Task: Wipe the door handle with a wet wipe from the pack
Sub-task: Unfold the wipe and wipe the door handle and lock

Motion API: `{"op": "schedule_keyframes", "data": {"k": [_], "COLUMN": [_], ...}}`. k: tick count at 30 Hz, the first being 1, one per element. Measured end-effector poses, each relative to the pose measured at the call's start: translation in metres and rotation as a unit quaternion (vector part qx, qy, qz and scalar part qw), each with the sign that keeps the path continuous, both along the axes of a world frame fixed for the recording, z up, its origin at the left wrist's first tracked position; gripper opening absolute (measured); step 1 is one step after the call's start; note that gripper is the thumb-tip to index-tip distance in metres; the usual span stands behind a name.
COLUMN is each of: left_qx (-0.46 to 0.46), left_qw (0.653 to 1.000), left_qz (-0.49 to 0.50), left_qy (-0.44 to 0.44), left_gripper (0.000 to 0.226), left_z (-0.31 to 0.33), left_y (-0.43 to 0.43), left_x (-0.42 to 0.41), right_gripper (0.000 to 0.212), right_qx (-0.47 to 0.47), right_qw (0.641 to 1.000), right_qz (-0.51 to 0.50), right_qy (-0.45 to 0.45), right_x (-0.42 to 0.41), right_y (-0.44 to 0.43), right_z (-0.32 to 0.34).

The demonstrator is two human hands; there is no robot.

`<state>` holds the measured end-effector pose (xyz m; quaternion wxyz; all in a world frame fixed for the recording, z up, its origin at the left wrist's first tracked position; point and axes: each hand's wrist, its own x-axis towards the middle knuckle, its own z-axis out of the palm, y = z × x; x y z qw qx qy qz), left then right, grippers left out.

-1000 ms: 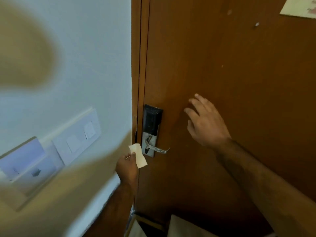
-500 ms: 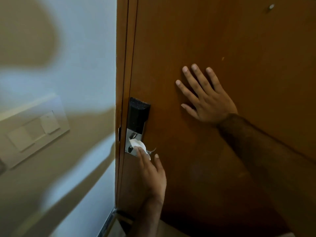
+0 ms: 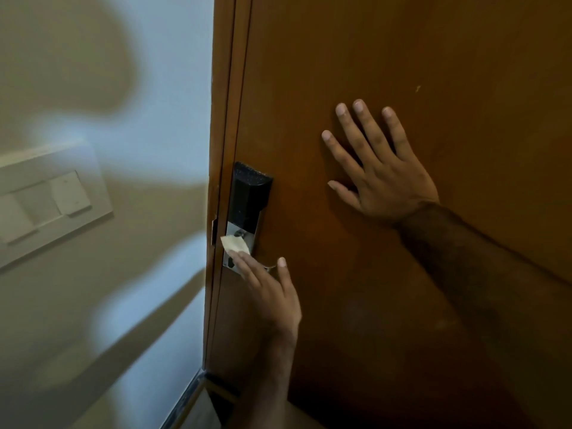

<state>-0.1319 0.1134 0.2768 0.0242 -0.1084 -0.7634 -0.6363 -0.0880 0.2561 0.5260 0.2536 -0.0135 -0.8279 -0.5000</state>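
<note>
A silver lever door handle (image 3: 270, 267) sits on a metal plate (image 3: 229, 264) under a black electronic lock (image 3: 249, 196), at the left edge of a brown wooden door (image 3: 387, 57). My left hand (image 3: 269, 292) covers most of the lever and presses a small white wet wipe (image 3: 235, 244) against the plate just above it. Only the lever's tip shows past my fingers. My right hand (image 3: 377, 168) lies flat on the door, fingers spread, to the right of and above the lock. The pack is not in view.
A pale wall (image 3: 108, 305) runs along the left with a white switch panel (image 3: 46, 199) on it. The brown door frame (image 3: 221, 119) stands between wall and door. A metal threshold strip (image 3: 185, 397) shows at the bottom.
My left hand brought the wipe from beside the frame onto the handle plate and now covers the lever. My right hand went from hovering to flat on the door.
</note>
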Motion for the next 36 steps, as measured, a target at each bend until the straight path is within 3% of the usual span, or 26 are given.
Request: {"op": "schedule_keyframes", "data": {"k": [4, 7, 13, 20, 29, 36], "left_qx": [-0.052, -0.084, -0.019, -0.052, -0.092, -0.187], "left_qw": [0.996, 0.994, 1.000, 0.997, 0.995, 0.975], "left_qz": [-0.069, -0.059, 0.007, -0.038, 0.020, -0.036], "left_qy": [0.003, 0.032, -0.014, -0.034, 0.034, 0.113], "left_gripper": [0.090, 0.090, 0.093, 0.091, 0.091, 0.094], "left_z": [-0.015, -0.029, -0.017, -0.019, -0.027, -0.048], "left_y": [0.009, 0.009, 0.013, 0.032, 0.011, 0.001], "left_x": [0.041, 0.036, -0.009, 0.053, -0.016, 0.027], "right_gripper": [0.082, 0.083, 0.081, 0.082, 0.082, 0.082], "right_qx": [-0.003, -0.001, -0.004, -0.012, -0.012, -0.022], "right_qw": [1.000, 1.000, 1.000, 1.000, 1.000, 1.000], "right_qz": [-0.001, -0.006, -0.001, -0.002, -0.002, -0.003], "right_qy": [-0.002, -0.007, -0.007, -0.012, -0.014, -0.015], "right_x": [-0.001, 0.000, 0.000, 0.001, 0.003, 0.003], "right_y": [-0.001, -0.002, -0.005, -0.004, -0.006, -0.008], "right_z": [0.001, 0.002, 0.002, 0.002, 0.003, 0.003]}}
